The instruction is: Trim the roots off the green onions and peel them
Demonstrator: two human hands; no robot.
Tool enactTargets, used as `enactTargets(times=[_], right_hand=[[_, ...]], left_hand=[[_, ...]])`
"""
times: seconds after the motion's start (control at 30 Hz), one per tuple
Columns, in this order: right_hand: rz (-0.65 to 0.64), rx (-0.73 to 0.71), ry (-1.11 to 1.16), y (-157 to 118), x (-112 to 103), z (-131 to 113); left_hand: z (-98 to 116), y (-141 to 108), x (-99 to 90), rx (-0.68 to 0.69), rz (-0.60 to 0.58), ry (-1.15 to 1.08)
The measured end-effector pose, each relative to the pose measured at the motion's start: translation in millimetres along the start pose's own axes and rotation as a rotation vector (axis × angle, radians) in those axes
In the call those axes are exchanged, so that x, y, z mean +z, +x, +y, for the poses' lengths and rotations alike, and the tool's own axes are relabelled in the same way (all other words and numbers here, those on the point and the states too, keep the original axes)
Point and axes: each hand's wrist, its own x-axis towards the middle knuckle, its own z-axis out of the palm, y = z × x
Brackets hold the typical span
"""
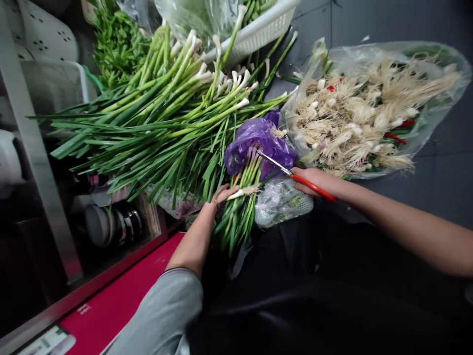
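My left hand (222, 194) is closed around a green garlic stalk (240, 192), whose white end and pale roots stick out to the right. Just beyond it lies a bunch of green garlic (251, 170), its pinkish root ends inside a purple plastic bag (242, 135). In my right hand (303, 177) is a pair of scissors (314, 188) with red handles. Their blades point up and left, with the tips over the bunch at the mouth of the purple bag. Whether the blades touch a stalk I cannot tell.
A large heap of trimmed green garlic (158, 123) spreads at the upper left, by a white basket (258, 37). To the right, a clear bag (439, 118) holds cut-off roots. Leafy greens (118, 44) and a metal shelf frame (40, 162) stand on the left.
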Motion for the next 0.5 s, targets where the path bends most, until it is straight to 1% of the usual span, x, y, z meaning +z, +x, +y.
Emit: enactTargets(times=[0.07,0.17,0.23,0.3,0.33,0.4,0.47,0.5], right_hand=[[0.023,-0.007,0.011,-0.7,-0.6,5.3],[0.060,0.001,0.027,-1.1,-0.7,11.4],[0.077,0.011,0.041,-1.4,0.1,12.4],[0.076,0.034,0.052,-2.0,0.8,11.1],[0.068,0.047,0.059,-2.6,0.9,10.0],[0.053,0.063,0.074,-4.0,0.6,7.8],[0.046,0.062,0.083,-5.8,0.0,6.6],[0.051,0.056,0.082,-6.8,-0.3,6.4]], left_hand=[[10.2,-23.1,13.9,0.036,0.022,0.092],[22.2,-58.1,46.7,0.170,0.041,0.285],[25.6,-69.6,68.2,0.197,0.043,0.404],[25.4,-70.2,80.9,0.153,0.069,0.472],[24.5,-68.3,82.4,0.127,0.077,0.482],[22.6,-64.2,74.8,0.128,0.082,0.478],[23.0,-63.2,54.2,0.163,0.125,0.472],[24.7,-64.0,39.8,0.180,0.179,0.457]])
